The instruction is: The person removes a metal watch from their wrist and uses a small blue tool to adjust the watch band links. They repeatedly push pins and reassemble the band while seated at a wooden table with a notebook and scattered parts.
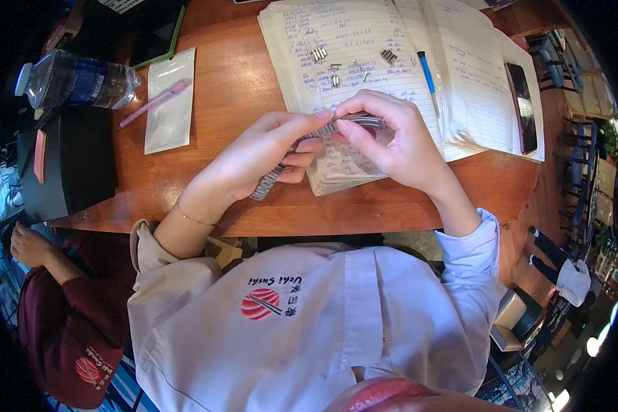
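Observation:
A metal watch band (266,184) runs between my two hands above the near edge of an open notebook (353,41). My left hand (278,144) is closed round its linked part, and one end hangs below the fingers. With thumb and fingertips, my right hand (384,137) pinches the band near a curved, shiny section. What lies right between the fingertips is too small to make out. On the written page beyond my hands lie several loose metal links, among them one cluster (318,54) and another (389,56). A blue screwdriver-like tool (427,71) rests near the notebook's fold.
Left on the wooden table (220,82) are a white pouch (170,110), a pink pen (155,103), a water bottle (82,81) and a black box (75,165). A dark phone (522,106) lies on the right pages. Another person's maroon sleeve (75,323) is at lower left.

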`<state>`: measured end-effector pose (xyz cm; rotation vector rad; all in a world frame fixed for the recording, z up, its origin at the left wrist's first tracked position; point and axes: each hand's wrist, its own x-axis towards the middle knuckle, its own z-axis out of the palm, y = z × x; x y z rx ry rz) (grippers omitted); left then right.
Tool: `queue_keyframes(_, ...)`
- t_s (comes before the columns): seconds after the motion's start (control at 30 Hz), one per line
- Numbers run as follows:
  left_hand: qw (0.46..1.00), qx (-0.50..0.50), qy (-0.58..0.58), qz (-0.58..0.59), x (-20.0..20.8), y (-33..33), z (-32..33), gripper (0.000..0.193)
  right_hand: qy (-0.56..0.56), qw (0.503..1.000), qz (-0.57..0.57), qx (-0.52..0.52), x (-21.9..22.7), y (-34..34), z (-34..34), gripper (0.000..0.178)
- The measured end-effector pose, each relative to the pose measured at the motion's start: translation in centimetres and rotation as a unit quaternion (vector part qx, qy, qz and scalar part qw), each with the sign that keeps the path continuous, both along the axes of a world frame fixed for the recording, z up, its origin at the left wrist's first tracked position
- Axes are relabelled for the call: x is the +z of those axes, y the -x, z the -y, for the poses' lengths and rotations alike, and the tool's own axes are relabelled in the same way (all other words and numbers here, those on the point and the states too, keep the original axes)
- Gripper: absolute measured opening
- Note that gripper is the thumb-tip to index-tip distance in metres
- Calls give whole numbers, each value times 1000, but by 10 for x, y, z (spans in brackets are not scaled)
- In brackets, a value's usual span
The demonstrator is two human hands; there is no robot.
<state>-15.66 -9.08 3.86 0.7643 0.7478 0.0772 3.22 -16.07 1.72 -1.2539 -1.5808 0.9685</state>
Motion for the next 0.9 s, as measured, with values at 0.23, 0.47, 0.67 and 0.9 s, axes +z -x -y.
queue_keyframes(0.23, 999, -29, -16, -2, -5, -1, 0, 37, 31, 999, -15, 17, 7, -1, 2, 11)
queue_keyframes(0.47, 1000, -17, -15, 17, -13, 2, 0, 37, 71, 996, -53, 24, 11, -2, 2, 13)
queue_keyframes(0.67, 1000, -18, -22, 12, -15, 1, -3, 34, 128, 988, -89, 20, 13, -2, 2, 16)
queue_keyframes(0.9, 998, 53, -12, 20, -6, 0, -4, 31, 77, 988, -126, -45, 4, 5, 2, 27)
